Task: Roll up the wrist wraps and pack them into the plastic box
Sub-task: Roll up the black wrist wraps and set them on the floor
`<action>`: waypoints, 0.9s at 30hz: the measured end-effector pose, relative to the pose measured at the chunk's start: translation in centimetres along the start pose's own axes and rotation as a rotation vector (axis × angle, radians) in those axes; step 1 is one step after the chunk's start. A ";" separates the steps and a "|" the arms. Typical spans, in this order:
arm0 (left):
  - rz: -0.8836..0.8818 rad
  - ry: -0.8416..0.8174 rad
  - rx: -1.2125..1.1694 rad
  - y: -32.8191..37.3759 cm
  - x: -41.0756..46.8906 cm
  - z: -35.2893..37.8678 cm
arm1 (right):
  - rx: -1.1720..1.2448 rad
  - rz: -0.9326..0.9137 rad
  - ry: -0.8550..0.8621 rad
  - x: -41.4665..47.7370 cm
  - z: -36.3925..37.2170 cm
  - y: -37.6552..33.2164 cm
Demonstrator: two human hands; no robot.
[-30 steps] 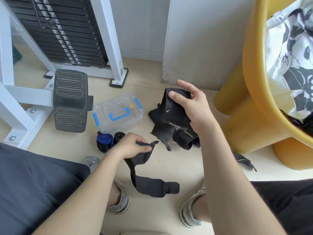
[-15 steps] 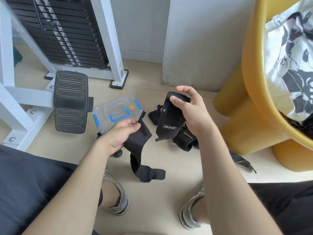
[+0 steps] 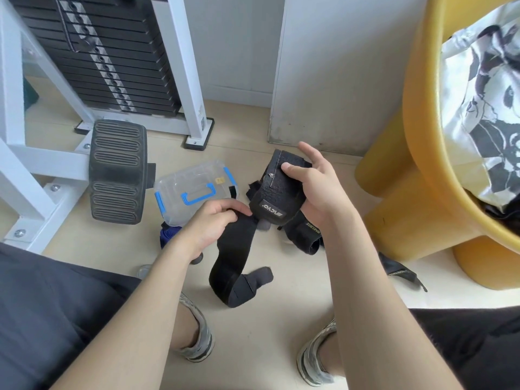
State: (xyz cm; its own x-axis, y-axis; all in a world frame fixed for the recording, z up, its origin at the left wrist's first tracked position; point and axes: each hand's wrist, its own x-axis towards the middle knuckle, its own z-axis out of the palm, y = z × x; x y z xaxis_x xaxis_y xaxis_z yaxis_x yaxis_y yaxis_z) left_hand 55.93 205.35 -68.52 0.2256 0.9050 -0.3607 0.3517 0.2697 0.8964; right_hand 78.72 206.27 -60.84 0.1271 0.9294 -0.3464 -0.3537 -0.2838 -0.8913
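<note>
The left hand (image 3: pixel 209 223) and its forearm hid most of a blue rolled wrap (image 3: pixel 168 235), and the right wrist half covered a second black wrap (image 3: pixel 308 235), both on the floor (image 3: pixel 270 327) by the closed plastic box (image 3: pixel 194 181). The black wrist wrap (image 3: pixel 273 198) hung in front of the box, its long axis running from the thick end down toward the person, tail curled on the floor. The right hand (image 3: pixel 312 190) clamped the thick end under its thumb, fingers loosely spread; the left hand pinched the band just below.
</note>
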 end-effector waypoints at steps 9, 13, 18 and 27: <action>-0.137 -0.062 -0.131 0.7 0.1 0.5 | 0.136 0.176 -0.081 0.0 0.8 0.6; -0.128 0.049 -0.087 0.9 -0.2 1.2 | 0.164 0.194 -0.147 -0.1 1.0 0.6; -0.113 -0.050 -0.153 0.4 0.0 1.3 | 0.199 0.186 -0.160 0.6 0.9 1.1; -0.100 -0.256 -0.242 -0.3 0.2 0.3 | 0.053 0.107 0.245 1.8 -2.0 3.7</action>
State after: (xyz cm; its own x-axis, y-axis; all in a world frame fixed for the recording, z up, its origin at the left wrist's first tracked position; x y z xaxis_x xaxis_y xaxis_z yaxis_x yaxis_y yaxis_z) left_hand 56.15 205.32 -68.94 0.4318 0.7668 -0.4750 0.1655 0.4503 0.8774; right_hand 79.47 206.42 -65.38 0.3045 0.8085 -0.5036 -0.4241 -0.3583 -0.8317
